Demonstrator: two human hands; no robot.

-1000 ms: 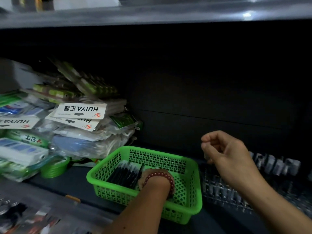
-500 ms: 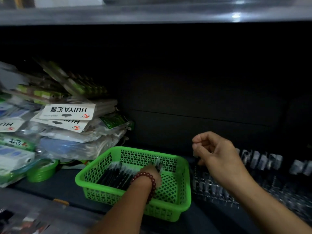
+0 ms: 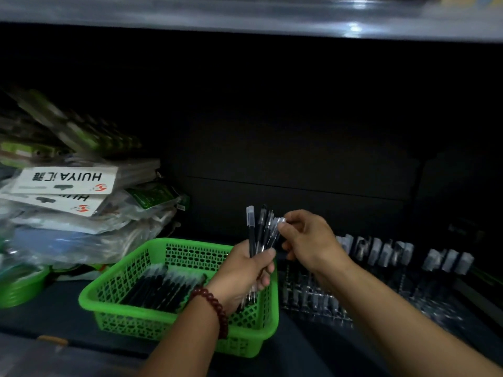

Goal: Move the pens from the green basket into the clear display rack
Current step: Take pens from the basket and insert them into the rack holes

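A green basket (image 3: 141,318) sits on the dark shelf with several black pens (image 3: 160,288) lying in it. My left hand (image 3: 245,273), with a red bead bracelet on the wrist, grips a bunch of pens (image 3: 258,229) upright above the basket's right side. My right hand (image 3: 307,238) pinches the clear cap of one pen in that bunch. The clear display rack (image 3: 321,300) lies to the right of the basket, with several capped pens (image 3: 381,251) standing along its back.
A heap of bagged stationery with white HUYA cards (image 3: 68,180) fills the shelf's left side. A small green tub (image 3: 19,289) sits below it. The upper shelf's edge (image 3: 245,17) runs overhead. The back wall is dark.
My left hand has risen out of the basket with a bunch of pens. My right hand has moved left and taken one pen by its cap.
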